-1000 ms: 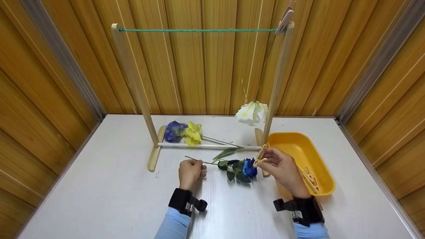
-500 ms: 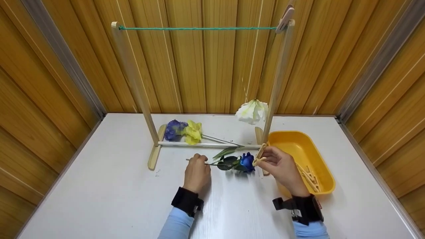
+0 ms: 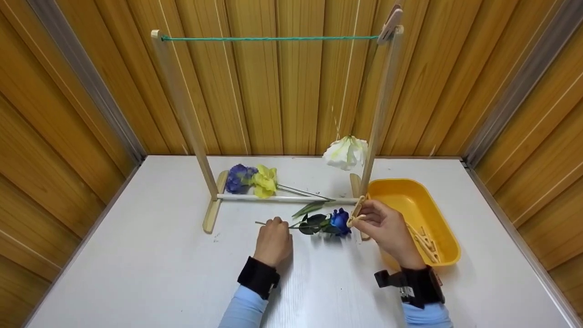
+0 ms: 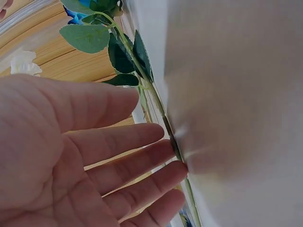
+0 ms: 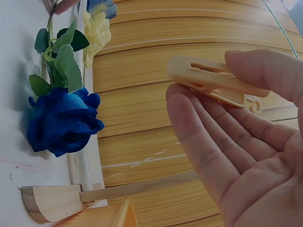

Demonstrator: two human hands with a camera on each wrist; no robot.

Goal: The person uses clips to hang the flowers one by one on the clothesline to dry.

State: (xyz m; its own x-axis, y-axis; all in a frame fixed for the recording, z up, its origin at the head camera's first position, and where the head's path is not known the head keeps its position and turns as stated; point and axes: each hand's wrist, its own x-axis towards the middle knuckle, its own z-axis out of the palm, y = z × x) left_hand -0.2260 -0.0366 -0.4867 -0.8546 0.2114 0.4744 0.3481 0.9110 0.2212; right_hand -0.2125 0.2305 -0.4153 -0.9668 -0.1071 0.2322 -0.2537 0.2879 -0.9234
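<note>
Your left hand (image 3: 274,242) has its grip spread, fingers nearly straight, their tips touching the stem (image 4: 150,90) of the blue rose (image 3: 340,222). The rose stretches low along the desk (image 3: 136,255), bloom toward three o'clock. Your right hand (image 3: 391,232) has its grip pinched on a clothespin (image 5: 203,78), just beside the bloom. Beyond, at three o'clock, sits the yellow tub (image 3: 444,218).

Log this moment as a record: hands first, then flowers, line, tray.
Left hand: fingertips at the rose stem
Right hand: pinches a beige clothespin
Blue rose: bloom toward the right hand
Purple flower, yellow flower: lying by the bottom bar
White flower: bloom down, beside the right post
Green line: pink clip at right end
Yellow tray: holds more clothespins
</note>
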